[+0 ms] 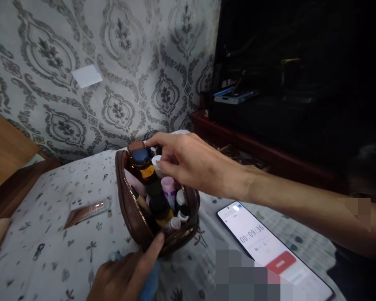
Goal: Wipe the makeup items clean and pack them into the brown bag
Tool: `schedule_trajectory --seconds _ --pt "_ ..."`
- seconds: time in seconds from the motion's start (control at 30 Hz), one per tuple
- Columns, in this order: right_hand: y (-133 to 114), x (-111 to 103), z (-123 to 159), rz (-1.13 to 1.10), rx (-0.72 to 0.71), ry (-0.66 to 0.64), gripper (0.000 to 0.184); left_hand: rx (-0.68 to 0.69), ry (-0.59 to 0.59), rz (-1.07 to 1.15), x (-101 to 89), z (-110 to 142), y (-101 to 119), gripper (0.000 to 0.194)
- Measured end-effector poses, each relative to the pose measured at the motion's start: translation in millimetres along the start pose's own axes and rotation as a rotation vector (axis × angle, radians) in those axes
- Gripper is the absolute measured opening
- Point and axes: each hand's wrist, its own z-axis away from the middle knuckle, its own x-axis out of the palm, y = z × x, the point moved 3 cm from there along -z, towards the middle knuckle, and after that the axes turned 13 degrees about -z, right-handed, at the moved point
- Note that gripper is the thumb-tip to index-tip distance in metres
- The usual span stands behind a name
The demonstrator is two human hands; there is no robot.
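A brown zippered pouch (127, 209) stands unzipped on the bed, packed with small bottles and tubes. My right hand (188, 161) reaches over its far right side. The thumb and curled fingers are at a white cylindrical container (157, 164), while the index finger extends to the far rim. Close by are a dark-capped amber bottle (144, 167) and a pink-capped tube (168, 188). My left hand (125, 271) is at the near side, its index finger touching the pouch's front edge beside a small white-capped bottle (174, 224). Its other fingers curl over a blue cloth (151, 280).
A brownish flat tube (84, 214) lies left of the pouch on the patterned sheet (50, 251). A phone (269, 246) with a running timer lies to the right. Behind are a papered wall (122, 62) and a dark red wooden ledge (269, 159).
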Motion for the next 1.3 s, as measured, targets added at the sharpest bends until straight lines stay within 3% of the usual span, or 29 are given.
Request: schedule_trajectory --seconds 0.1,0.27,0.37,0.43,0.57,0.67,0.73,0.83,0.93,1.03,1.3 --pt "1 2 7 -0.009 -0.054 0.014 0.055 0.003 0.064 -0.031 -5.3 7 0 0.067" --pt "-6 6 15 -0.021 -0.05 0.041 0.038 -0.074 0.149 -0.221 -7.9 24 -12 0.055" --pt "-22 13 22 -0.051 -0.127 0.083 0.025 -0.126 0.199 -0.324 -4.4 33 -39 0.055" --pt "-36 22 30 -0.08 -0.197 0.109 0.02 -0.233 0.187 -0.357 0.0 37 -69 0.051" --pt "-62 65 49 -0.213 -0.315 0.023 0.021 -0.566 -0.107 -0.358 16.6 38 -131 0.052" --pt "-73 115 63 -0.323 -0.352 -0.101 0.019 -0.601 -0.388 -0.334 29.6 35 -155 0.059" --pt "-71 151 68 -0.367 -0.268 -0.167 0.016 -0.597 -0.506 -0.354 33.5 33 -161 0.059" --pt "-54 195 67 -0.472 -0.02 -0.166 0.022 -0.571 -0.522 -0.367 30.2 29 -163 0.052" --pt "-29 226 61 -0.671 0.274 -0.155 0.025 -0.527 -0.528 -0.364 20.8 25 -162 0.045" --pt "-7 247 55 -1.004 0.492 -0.029 0.024 -0.489 -0.539 -0.364 9.9 22 -159 0.039" --pt "18 273 56 -1.339 0.578 0.043 0.031 -0.469 -0.551 -0.389 -3.7 29 -139 0.028"
